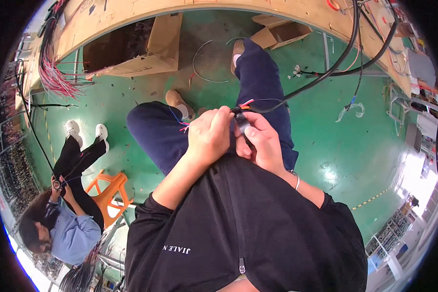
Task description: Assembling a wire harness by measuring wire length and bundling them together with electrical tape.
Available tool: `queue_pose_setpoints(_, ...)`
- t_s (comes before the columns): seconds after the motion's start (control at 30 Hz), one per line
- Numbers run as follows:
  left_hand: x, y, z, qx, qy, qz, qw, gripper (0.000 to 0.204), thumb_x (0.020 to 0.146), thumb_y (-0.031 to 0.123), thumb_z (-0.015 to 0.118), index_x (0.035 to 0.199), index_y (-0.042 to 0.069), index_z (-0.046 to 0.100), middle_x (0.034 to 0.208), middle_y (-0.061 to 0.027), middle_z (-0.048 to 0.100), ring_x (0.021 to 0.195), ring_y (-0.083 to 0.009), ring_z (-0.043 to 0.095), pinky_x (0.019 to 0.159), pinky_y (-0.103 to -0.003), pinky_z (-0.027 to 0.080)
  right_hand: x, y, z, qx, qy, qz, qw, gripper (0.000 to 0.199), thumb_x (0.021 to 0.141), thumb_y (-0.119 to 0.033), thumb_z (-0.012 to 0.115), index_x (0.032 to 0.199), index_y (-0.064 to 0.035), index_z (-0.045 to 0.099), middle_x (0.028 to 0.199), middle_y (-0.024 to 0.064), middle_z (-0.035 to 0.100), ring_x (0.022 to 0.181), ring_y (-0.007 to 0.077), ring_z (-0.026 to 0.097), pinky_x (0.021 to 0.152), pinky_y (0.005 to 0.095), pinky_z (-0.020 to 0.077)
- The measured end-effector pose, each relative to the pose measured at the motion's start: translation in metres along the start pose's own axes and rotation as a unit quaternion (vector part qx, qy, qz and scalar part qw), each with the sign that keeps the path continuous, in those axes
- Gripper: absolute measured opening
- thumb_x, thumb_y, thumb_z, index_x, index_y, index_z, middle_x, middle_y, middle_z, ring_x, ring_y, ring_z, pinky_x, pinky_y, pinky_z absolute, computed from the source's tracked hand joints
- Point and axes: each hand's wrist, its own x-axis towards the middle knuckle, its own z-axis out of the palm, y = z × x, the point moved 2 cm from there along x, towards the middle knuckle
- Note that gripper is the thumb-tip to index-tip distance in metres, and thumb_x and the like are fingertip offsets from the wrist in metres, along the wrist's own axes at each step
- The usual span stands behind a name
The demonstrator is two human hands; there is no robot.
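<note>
Both hands meet dead centre: left hand (209,134) fisted on the thin wires (247,103) (red, white, orange insulation) at the end of a smooth, round black cable (316,80) running off toward 2 o'clock, right hand (264,138) pinching a glossy, curved black roll (241,122) against them. Corrugated cardboard box (163,41) at 11, flat wooden bench (131,13) cut off at 12. Wires inside the left fist hidden; fingers mask the roll's lower part.

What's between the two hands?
Head view: a black tape-like strip between left hand and right hand, with thin coloured wires at its upper end.
</note>
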Motion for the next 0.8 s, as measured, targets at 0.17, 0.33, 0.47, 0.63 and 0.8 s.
queue_pose_setpoints(0.17,-0.008,-0.008,0.001,0.04,-0.038,0.067,0.996,0.017,0.079,0.002,0.064,0.094,0.0,0.057,0.07,-0.0087,0.054,0.063,-0.0254,0.058,0.056,-0.036,0.048,0.009,-0.028,0.001,-0.047,-0.002,0.033,0.998,0.033,0.102,-0.028,0.048,0.115,0.0018,0.055,0.084,0.0062,0.058,0.052,0.0058,0.04,0.046,0.0211,0.0334)
queue_pose_setpoints(0.33,-0.008,-0.012,0.007,0.039,-0.065,0.033,0.997,0.018,0.081,0.005,0.065,0.096,0.0,0.058,0.072,-0.0103,0.056,0.065,-0.0261,0.06,0.058,-0.037,0.049,0.041,-0.055,0.017,-0.152,-0.03,0.057,0.986,0.062,0.104,-0.056,0.035,0.096,0.0009,0.06,0.07,0.002,0.054,0.047,0.0027,0.036,0.042,0.0191,0.0267)
queue_pose_setpoints(0.47,0.009,-0.001,-0.008,-0.18,-0.167,-0.318,0.916,0.012,0.096,0.01,0.058,0.094,-0.001,0.061,0.068,-0.0129,0.062,0.061,-0.0238,0.061,0.061,-0.035,0.05,0.011,-0.003,-0.043,-0.391,-0.006,-0.119,0.913,0.044,0.105,-0.038,0.045,0.092,0.0004,0.061,0.067,-0.0022,0.052,0.056,0.0043,0.043,0.051,0.0212,0.0337)
queue_pose_setpoints(0.63,0.024,-0.013,-0.017,-0.423,-0.213,-0.396,0.787,0.024,0.103,0.017,0.052,0.091,-0.001,0.062,0.063,0.0054,0.044,0.056,-0.0032,0.034,0.05,-0.021,0.026,0.055,0.058,-0.057,-0.168,-0.001,-0.048,0.985,0.047,0.101,-0.037,0.054,0.125,0.0025,0.058,0.11,0.009,0.062,0.095,0.0104,0.055,0.084,0.0293,0.0443)
queue_pose_setpoints(0.8,0.025,-0.02,-0.016,-0.609,-0.246,-0.467,0.592,0.026,0.104,0.022,0.05,0.093,0.001,0.059,0.061,0.0082,0.036,0.052,-0.0034,0.026,0.049,-0.022,0.021,0.07,0.03,-0.021,0.064,-0.027,-0.15,0.986,0.055,0.097,-0.028,0.064,0.143,-0.0015,0.048,0.125,0.0048,0.059,0.113,0.0095,0.053,0.098,0.0245,0.0414)
